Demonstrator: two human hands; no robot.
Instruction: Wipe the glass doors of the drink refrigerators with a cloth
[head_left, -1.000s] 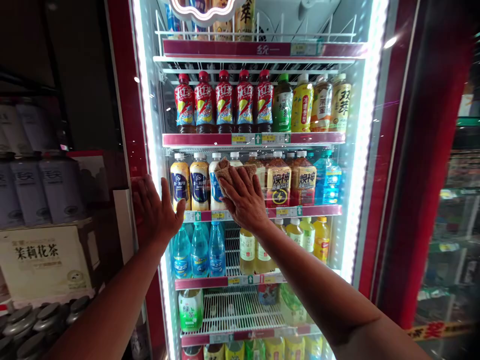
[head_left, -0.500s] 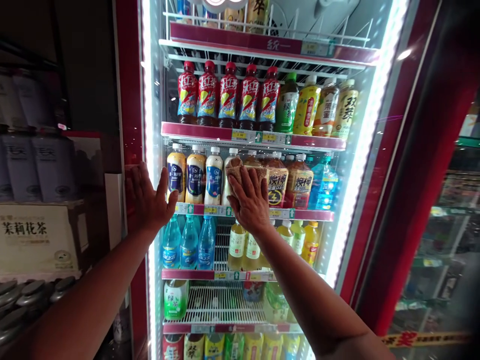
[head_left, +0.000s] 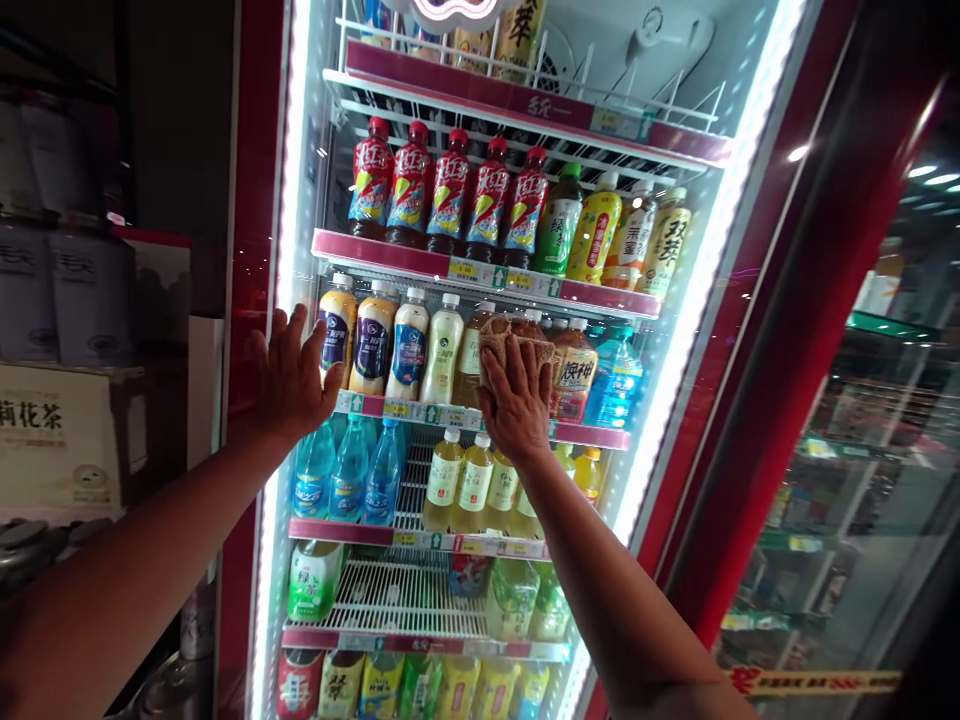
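My right hand lies flat on a brown cloth, pressing it against the glass door of a lit drinks cooler. Part of the cloth shows above and beside the fingers. Behind it, bottles on the middle shelf are partly hidden, among them a bottle with a black-lettered label. At the left edge of the door, my left hand is spread with its palm toward the glass, holding nothing. A bottle with a dark blue label stands behind its fingertips.
Red-capped bottles fill much of the shelf above. Blue bottles stand lower left, above a wire shelf. A red door frame borders the right, with another glass case beyond. Cartons are stacked at the left.
The right hand and cloth have slid right across the glass, past the white-capped bottles. My left hand stays near the door's left edge. The whole view has tilted.
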